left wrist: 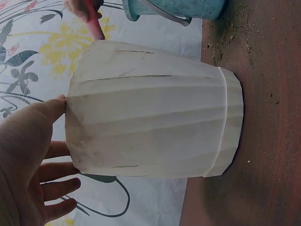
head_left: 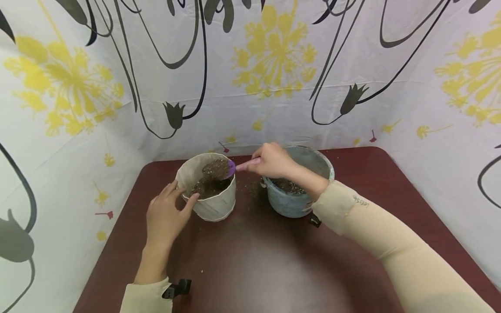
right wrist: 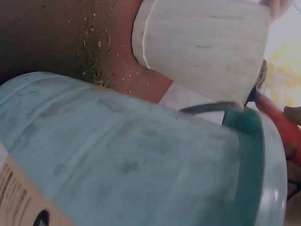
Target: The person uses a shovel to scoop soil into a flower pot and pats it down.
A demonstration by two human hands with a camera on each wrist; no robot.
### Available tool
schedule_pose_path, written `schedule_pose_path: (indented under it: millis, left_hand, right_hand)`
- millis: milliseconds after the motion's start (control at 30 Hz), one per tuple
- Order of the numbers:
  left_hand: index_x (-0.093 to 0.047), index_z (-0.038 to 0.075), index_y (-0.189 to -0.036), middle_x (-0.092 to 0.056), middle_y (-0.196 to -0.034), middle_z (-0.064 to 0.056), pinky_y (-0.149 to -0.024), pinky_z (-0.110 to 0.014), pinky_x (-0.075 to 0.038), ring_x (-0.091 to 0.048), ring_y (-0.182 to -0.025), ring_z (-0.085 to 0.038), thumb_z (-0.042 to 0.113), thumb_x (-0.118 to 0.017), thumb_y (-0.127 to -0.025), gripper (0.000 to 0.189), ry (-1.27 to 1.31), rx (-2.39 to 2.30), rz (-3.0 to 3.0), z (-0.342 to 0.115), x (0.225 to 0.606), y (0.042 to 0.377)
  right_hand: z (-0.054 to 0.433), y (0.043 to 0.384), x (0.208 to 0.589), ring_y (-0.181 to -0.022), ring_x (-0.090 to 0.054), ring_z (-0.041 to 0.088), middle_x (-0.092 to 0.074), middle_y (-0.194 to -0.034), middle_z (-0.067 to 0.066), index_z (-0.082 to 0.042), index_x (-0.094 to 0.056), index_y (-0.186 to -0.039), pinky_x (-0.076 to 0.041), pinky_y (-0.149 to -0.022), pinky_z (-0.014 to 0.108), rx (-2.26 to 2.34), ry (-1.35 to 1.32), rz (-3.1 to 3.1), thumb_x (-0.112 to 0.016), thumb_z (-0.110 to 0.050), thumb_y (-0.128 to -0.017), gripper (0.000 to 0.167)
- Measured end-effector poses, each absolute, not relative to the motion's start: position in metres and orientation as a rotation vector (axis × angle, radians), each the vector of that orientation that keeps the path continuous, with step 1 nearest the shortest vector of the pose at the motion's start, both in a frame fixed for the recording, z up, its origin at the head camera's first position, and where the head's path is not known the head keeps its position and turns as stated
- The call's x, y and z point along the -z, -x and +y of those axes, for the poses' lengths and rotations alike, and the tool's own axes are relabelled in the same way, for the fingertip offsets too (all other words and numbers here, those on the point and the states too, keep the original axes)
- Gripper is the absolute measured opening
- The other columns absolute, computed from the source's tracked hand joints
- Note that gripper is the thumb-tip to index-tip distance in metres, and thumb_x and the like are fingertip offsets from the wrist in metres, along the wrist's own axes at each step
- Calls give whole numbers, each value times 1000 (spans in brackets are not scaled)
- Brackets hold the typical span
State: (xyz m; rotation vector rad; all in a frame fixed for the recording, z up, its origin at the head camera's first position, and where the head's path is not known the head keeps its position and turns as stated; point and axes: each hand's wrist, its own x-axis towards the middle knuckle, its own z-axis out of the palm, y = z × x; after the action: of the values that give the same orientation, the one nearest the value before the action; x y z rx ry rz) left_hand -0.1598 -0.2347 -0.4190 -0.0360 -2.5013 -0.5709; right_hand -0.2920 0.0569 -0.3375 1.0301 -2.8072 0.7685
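A white fluted plant pot stands on the table with dark soil inside. My left hand holds its rim at the near left, thumb and forefinger at the edge and the other fingers spread outside, as the left wrist view shows. In my right hand is a small trowel with a pinkish-red handle and a purple blade. Its blade, heaped with soil, is over the pot's opening, near the right rim. My right forearm passes over a blue-green bucket that has soil in it.
Loose soil crumbs lie on the dark red-brown table between pot and bucket. The bucket has a grey handle and a printed label. Flower-patterned white cloth hangs behind the table and along both sides.
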Motion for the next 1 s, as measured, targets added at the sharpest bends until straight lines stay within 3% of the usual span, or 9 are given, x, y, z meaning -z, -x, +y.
schedule_pose_path:
  millis: [167,433,700,1000]
  left_hand:
    - [-76,-1,-110,-63,-134,-21,-99,-61,-45,-58,-126,-42,43,-75,-90,48,58,563,-2478,-234,418,160]
    - [-76,-1,-107,-66,-130,-21,-95,-62,-47,-61,-121,-43,41,-76,-88,46,73,548,-2439,-234,421,158]
    - [-77,0,-105,-68,-126,-21,-93,-62,-47,-62,-119,-42,42,-77,-86,46,85,515,-2424,-234,422,156]
    - [-76,0,-109,-68,-125,-20,-92,-61,-48,-64,-117,-41,44,-76,-86,50,75,506,-2404,-232,421,157]
  right_hand:
    - [48,284,337,-52,-54,15,-61,-57,-8,-17,-76,-73,-43,-48,30,-587,-1046,-2740,-76,-31,-90,22]
    - [45,277,350,-59,-60,19,-59,-64,-4,-19,-68,-69,-45,-46,35,-408,-1141,-2495,-79,-28,-88,24]
    - [49,271,363,-50,-51,19,-50,-67,1,-17,-61,-69,-34,-39,32,-263,-1209,-2221,-81,-22,-86,28]
    - [56,271,364,-50,-47,16,-47,-68,0,-16,-60,-73,-33,-39,31,-227,-1226,-2105,-81,-22,-87,26]
